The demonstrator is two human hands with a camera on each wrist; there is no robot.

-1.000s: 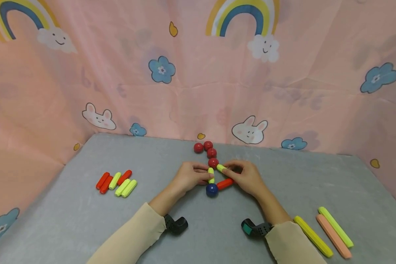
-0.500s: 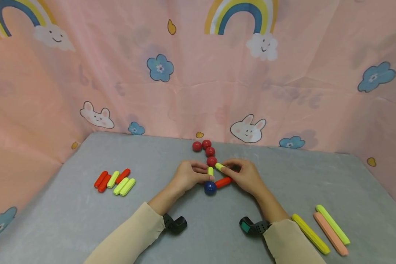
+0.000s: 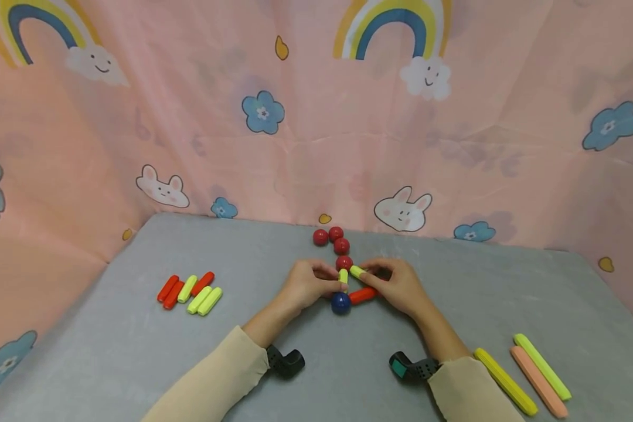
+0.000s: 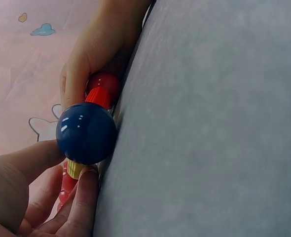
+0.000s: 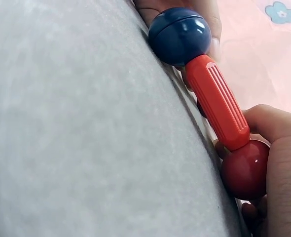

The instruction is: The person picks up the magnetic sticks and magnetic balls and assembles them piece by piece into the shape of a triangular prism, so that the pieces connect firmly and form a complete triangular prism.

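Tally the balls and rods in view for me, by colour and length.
Red balls: 5 (one only in wrist views)
Blue ball: 1
Short red rods: 4
Short yellow-green rods: 5
Long yellow rod: 1
Long yellow-green rod: 1
Long salmon rod: 1
Total: 18

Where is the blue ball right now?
In the head view, the blue ball is slightly right of and below centre, near the left hand, touching a red stick that points toward the right hand.

There was decent room between the left hand (image 3: 307, 285) and the short sticks (image 3: 187, 289), but red balls (image 3: 341, 246) kinda blocked the far middle.
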